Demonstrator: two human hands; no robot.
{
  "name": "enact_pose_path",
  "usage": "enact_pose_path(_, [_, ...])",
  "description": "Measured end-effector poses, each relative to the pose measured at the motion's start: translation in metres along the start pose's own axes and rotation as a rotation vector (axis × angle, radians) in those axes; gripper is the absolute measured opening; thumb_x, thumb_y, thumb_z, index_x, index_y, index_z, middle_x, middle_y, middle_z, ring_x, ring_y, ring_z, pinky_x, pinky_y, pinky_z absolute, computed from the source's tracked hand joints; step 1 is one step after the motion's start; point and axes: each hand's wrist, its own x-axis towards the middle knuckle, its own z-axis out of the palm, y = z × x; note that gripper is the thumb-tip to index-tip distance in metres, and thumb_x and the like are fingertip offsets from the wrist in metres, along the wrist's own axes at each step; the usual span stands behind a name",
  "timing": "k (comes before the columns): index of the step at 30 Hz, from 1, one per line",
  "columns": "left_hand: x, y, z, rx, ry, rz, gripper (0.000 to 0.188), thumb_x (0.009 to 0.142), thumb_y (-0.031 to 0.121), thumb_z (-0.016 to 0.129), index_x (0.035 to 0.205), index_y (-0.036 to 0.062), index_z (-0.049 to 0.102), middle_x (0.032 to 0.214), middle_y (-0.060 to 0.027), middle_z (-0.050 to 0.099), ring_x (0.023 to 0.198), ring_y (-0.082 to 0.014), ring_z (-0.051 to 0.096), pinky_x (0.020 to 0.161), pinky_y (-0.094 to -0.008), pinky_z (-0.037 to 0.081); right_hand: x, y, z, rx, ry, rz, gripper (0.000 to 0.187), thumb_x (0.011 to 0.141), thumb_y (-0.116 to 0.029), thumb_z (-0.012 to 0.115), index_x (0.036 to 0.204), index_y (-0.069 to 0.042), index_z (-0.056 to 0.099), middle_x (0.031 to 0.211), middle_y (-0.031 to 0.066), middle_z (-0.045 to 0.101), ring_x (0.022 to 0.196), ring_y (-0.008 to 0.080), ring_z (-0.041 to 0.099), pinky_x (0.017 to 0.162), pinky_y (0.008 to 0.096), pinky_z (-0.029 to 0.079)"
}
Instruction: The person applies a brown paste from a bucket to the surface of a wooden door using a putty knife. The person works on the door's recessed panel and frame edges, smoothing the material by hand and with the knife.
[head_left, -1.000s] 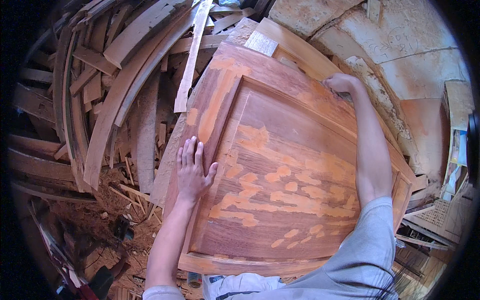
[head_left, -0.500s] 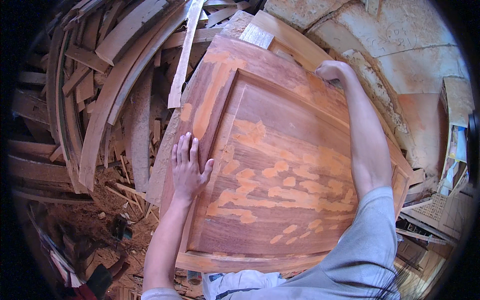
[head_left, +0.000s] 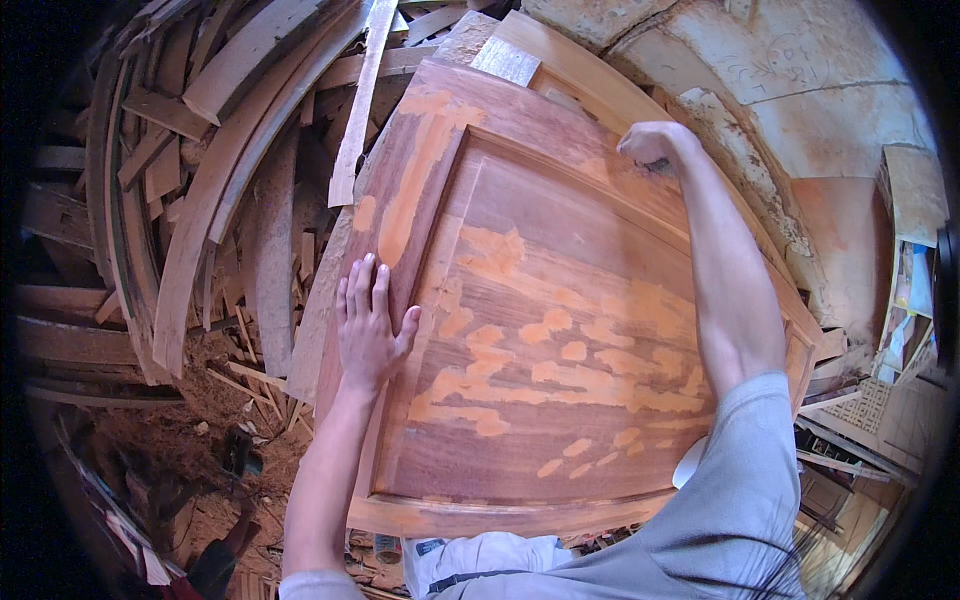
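Bent at the near edge of a brown wooden panel (head_left: 560, 345), a person in a grey shirt (head_left: 700, 520) works with both arms reaching over it. The left hand (head_left: 371, 325) lies flat on the panel's left border, fingers straight and slightly apart. Orange patches (head_left: 585, 378) blotch the panel's sunken middle. At the panel's far border the right hand (head_left: 660, 143) is curled; whether it grips anything cannot be told. Past the panel's far edge juts a pale board (head_left: 590, 75); scrap lumber (head_left: 235, 150) heaps to its left.
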Motion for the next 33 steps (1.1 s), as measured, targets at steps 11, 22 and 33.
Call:
enact_pose_path(11, [-0.002, -0.002, 0.001, 0.052, -0.009, -0.007, 0.069, 0.091, 0.041, 0.060, 0.143, 0.0009, 0.039, 0.152, -0.0189, 0.034, 0.145, -0.0346, 0.027, 0.119, -0.0494, 0.018, -0.088, 0.057, 0.093, 0.685, 0.456, -0.028, 0.038, 0.098, -0.028, 0.049, 0.126, -0.007, 0.064, 0.074, 0.0142, 0.065, 0.062, 0.0198, 0.064, 0.059, 0.0390, 0.051])
enact_pose_path(22, [-0.002, -0.002, 0.001, 0.059, -0.008, 0.009, 0.070, 0.090, 0.040, 0.061, 0.144, 0.0014, 0.038, 0.152, -0.0198, 0.033, 0.145, -0.0346, 0.026, 0.120, -0.0492, 0.018, -0.035, 0.052, 0.042, 0.300, 0.423, -0.075, 0.035, 0.095, -0.019, 0.039, 0.108, -0.002, 0.067, 0.080, 0.0192, 0.069, 0.062, 0.0292, 0.065, 0.058, 0.0437, 0.053])
enact_pose_path(33, [-0.001, 0.000, -0.001, 0.049, -0.020, -0.003, 0.070, 0.091, 0.041, 0.060, 0.144, 0.0014, 0.038, 0.153, -0.0185, 0.033, 0.145, -0.0339, 0.027, 0.120, -0.0492, 0.018, -0.008, 0.052, 0.019, 0.217, 0.200, -0.007, 0.037, 0.090, -0.009, 0.040, 0.118, -0.002, 0.063, 0.070, 0.0134, 0.065, 0.056, 0.0211, 0.062, 0.053, 0.0396, 0.049])
